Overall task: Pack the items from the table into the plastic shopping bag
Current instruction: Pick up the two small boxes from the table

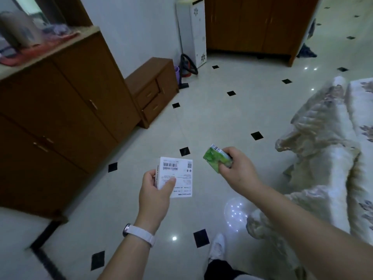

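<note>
My left hand [154, 194] grips a white box [177, 174] with a barcode and small print on its face, held over the tiled floor. My right hand [239, 170] is closed around a small green packet [214, 159] with a barcode at its top end. Both hands are raised in front of me, about a hand's width apart. No plastic shopping bag and no table show in this view.
A tall brown cabinet [60, 110] stands at the left, a low brown drawer unit [153, 87] beyond it. A bed with a cream patterned quilt [331, 150] fills the right side. A wardrobe [258, 25] and a white cabinet [193, 31] stand at the back. My white shoe [218, 247] is below.
</note>
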{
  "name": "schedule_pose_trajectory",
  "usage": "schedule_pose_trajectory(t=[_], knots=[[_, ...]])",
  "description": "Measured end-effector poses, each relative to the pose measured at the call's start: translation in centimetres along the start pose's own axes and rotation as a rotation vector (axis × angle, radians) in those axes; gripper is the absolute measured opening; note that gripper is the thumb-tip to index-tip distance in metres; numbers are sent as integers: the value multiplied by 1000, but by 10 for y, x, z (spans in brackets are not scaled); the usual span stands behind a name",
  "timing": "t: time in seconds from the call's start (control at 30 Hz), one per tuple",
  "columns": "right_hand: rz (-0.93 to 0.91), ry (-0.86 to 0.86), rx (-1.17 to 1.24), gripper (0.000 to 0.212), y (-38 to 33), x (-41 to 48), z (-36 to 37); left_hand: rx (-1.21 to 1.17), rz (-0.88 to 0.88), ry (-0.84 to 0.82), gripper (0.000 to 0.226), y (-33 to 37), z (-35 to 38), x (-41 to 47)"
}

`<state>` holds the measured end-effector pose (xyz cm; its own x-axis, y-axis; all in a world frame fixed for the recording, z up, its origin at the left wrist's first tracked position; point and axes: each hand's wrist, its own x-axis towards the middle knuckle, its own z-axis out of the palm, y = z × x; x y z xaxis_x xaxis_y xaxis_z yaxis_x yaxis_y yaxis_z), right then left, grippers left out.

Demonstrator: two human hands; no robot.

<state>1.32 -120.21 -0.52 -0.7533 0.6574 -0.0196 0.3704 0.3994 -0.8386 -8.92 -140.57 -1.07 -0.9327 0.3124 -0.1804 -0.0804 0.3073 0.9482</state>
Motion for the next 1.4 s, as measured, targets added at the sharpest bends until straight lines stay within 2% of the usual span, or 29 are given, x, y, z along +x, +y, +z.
schedule_pose_trajectory(t=[0.17, 0.37, 0.7, 1.13, 1.4], knots=[[28, 32, 63, 11, -17, 82, -17, 43, 48, -71, 27, 48, 35, 90], [47, 122, 65, 16, -19, 152, -49, -29, 109, -135, 28, 82, 82, 163], [183, 265, 51, 21, 7, 245, -72, -54, 118, -377, 29, 113, 177, 282], [369, 566, -73, 20, -6, 437, -106, -88, 182, -713, 27, 191, 301, 501], [536, 791, -85, 14, 26, 457, -154, -50, 186, -987, 24, 224, 413, 531]])
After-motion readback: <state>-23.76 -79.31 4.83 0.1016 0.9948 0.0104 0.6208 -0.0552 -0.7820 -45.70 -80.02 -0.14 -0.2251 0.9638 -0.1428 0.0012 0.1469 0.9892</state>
